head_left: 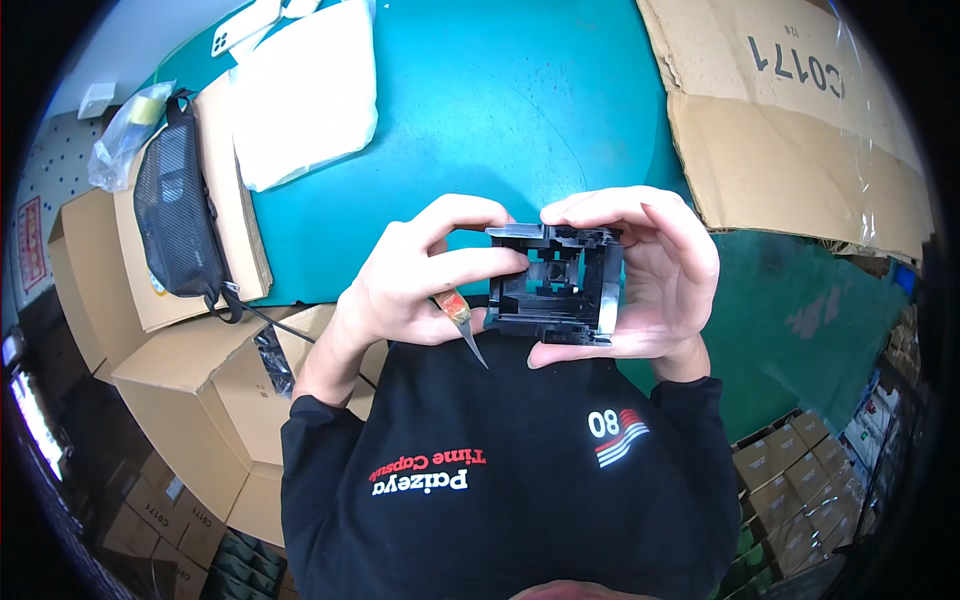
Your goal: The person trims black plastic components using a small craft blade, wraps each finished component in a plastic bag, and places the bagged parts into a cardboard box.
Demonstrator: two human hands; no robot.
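Note:
Between my two hands is a black plastic housing (552, 328), box-shaped and open through the middle, with ribs and small parts inside. My left hand (395, 280) grips its left side, and the index finger reaches into the opening. The same hand also holds a small knife (463, 320), its handle wrapped in red and yellowish material and its pointed blade aimed down toward my shirt. My right hand (680, 270) is closed round the housing's right side, with fingers along the far edge and the thumb under the near edge.
A green table mat (470, 110) lies beyond my hands. On it are a white plastic bag (305, 100) and, at far left, a white phone (245, 25). A black mesh pouch (178, 205) rests on cardboard at left. Open cartons (190, 390) stand at lower left; a large carton (780, 150) is at right.

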